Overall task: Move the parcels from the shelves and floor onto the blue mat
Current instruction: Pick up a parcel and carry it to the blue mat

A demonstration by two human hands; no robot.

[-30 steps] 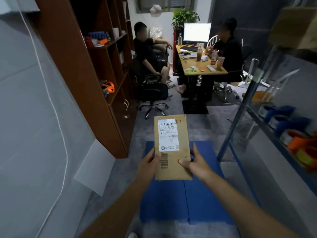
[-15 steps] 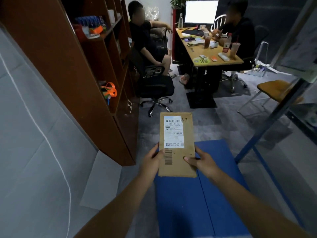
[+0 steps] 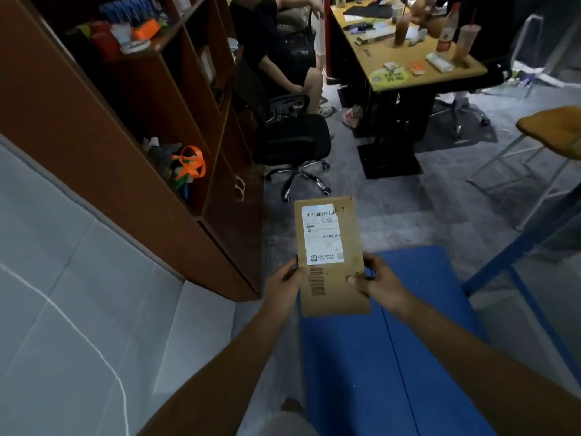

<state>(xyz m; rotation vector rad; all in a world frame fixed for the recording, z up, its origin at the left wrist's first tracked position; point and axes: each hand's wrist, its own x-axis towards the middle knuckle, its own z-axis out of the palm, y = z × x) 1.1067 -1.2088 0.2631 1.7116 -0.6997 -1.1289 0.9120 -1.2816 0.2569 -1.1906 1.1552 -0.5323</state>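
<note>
A flat brown cardboard parcel (image 3: 336, 278) with a white shipping label is held in front of me, above the far left part of the blue mat (image 3: 386, 357). My left hand (image 3: 283, 286) grips its left edge and my right hand (image 3: 375, 281) grips its right edge, thumb on top. The mat lies on the grey floor below, with nothing on its visible surface.
A brown wooden shelf unit (image 3: 125, 127) with orange and blue items stands at the left. A black office chair (image 3: 292, 143) and a seated person are ahead, beside a wooden desk (image 3: 405, 55). A blue metal rack leg (image 3: 515, 256) rises at the right. A grey wall panel (image 3: 78, 294) fills the left.
The view has tilted down and I have moved closer to the mat. The parcel stays held in both hands and sits lower over the mat's far end.
</note>
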